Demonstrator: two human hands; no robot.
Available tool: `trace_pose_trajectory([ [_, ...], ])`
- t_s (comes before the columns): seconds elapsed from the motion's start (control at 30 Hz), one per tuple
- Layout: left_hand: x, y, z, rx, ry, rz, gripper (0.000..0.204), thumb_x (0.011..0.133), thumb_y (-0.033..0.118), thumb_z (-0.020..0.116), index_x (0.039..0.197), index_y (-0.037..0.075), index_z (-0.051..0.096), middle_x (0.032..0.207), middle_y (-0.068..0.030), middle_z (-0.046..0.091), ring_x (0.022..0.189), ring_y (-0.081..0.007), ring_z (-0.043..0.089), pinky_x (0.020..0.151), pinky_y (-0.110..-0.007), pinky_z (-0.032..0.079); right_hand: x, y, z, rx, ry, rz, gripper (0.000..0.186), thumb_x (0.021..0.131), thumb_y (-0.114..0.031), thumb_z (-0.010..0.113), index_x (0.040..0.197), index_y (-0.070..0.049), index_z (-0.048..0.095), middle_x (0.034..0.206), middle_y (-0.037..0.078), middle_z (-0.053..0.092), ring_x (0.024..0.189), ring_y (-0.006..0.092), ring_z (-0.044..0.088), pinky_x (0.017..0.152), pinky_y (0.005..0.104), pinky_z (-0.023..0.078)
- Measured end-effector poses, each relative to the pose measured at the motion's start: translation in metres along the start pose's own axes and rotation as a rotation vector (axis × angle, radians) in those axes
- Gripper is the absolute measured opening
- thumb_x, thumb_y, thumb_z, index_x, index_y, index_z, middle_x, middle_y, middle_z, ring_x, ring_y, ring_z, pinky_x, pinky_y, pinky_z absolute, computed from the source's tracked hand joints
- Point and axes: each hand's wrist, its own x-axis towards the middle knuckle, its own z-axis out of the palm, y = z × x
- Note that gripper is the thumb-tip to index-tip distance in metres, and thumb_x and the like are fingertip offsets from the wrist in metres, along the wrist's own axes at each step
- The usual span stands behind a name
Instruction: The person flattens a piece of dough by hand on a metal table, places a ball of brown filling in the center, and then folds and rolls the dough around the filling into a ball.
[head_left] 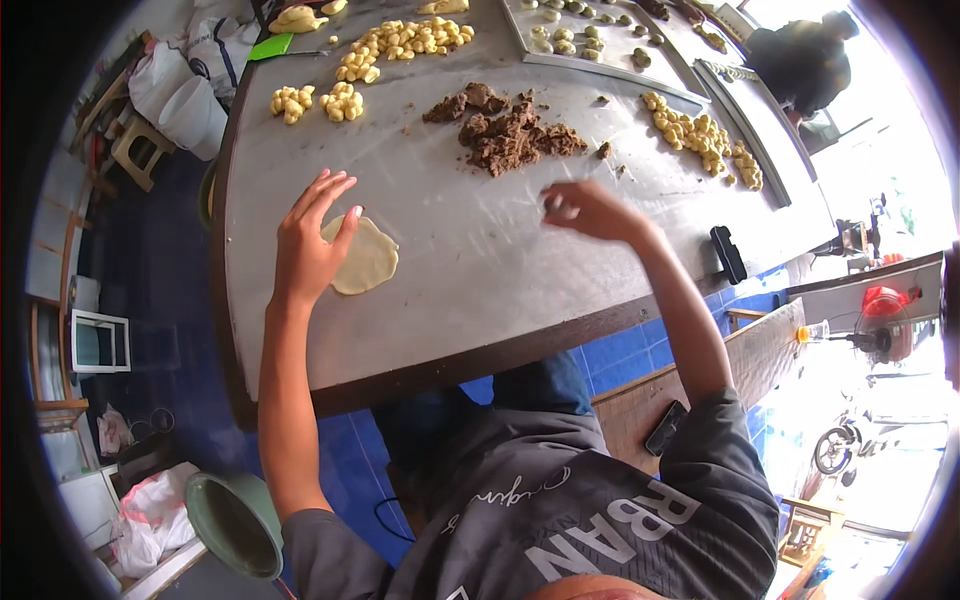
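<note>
My left hand [315, 235] is over a flattened round of pale dough [365, 262] on the steel table [460, 280], its fingers stretched out and slightly bent, overlapping the round's left side. My right hand [585, 212] is curled above the table to the right, just below a crumbly pile of brown filling [500, 140]; its fingertips are blurred, and I cannot tell if they hold anything. Clusters of small yellow dough pieces [400, 40] lie toward the back left, with another group [700, 137] along the right.
A tray of greenish balls [600, 45] sits at the back, a green scraper [270, 45] at back left, a black object [728, 255] at the right edge. Another person [800, 60] is at upper right. A bench [640, 400] with a phone [666, 428] and a green tub [230, 525] flank me.
</note>
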Motion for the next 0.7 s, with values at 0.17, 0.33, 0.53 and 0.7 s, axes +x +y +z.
trace_pose_trajectory([
  [0.17, 0.005, 0.005, 0.006, 0.013, -0.004, 0.024, 0.029, 0.087, 0.011, 0.066, 0.115, 0.005, 0.065, 0.119, -0.0128, 0.064, 0.121, -0.0327, 0.056, 0.098, -0.041, 0.048, 0.035, 0.085, -0.08, -0.033, 0.348, 0.139, 0.031, 0.079, -0.017, 0.074, 0.106, -0.004, 0.066, 0.084, 0.006, 0.07, 0.067, 0.0142, 0.06, 0.065, 0.0329, 0.05],
  [0.33, 0.006, 0.002, 0.005, 0.029, -0.002, 0.015, 0.029, 0.086, 0.011, 0.067, 0.115, 0.005, 0.065, 0.119, -0.0127, 0.065, 0.121, -0.0327, 0.056, 0.098, -0.041, 0.048, 0.064, 0.11, -0.091, -0.137, -0.011, 0.131, 0.033, 0.079, -0.017, 0.074, 0.106, 0.0, 0.064, 0.079, 0.004, 0.065, 0.069, 0.0102, 0.053, 0.062, 0.031, 0.045],
  [0.53, 0.007, 0.001, 0.007, 0.014, 0.0, 0.026, 0.03, 0.086, 0.01, 0.067, 0.116, 0.005, 0.064, 0.119, -0.0129, 0.064, 0.121, -0.033, 0.056, 0.097, -0.041, 0.048, 0.056, 0.113, -0.093, -0.154, -0.038, 0.2, 0.032, 0.082, -0.018, 0.073, 0.109, -0.001, 0.067, 0.082, 0.005, 0.067, 0.074, 0.0096, 0.06, 0.067, 0.0294, 0.049],
  [0.7, 0.006, 0.002, 0.004, 0.012, 0.006, 0.017, 0.03, 0.086, 0.011, 0.066, 0.115, 0.005, 0.064, 0.119, -0.0126, 0.064, 0.121, -0.0327, 0.056, 0.097, -0.041, 0.048, 0.029, 0.08, -0.074, 0.312, 0.139, 0.128, 0.037, 0.086, -0.021, 0.072, 0.115, 0.0, 0.064, 0.091, 0.0, 0.068, 0.081, 0.0084, 0.063, 0.074, 0.0267, 0.051],
])
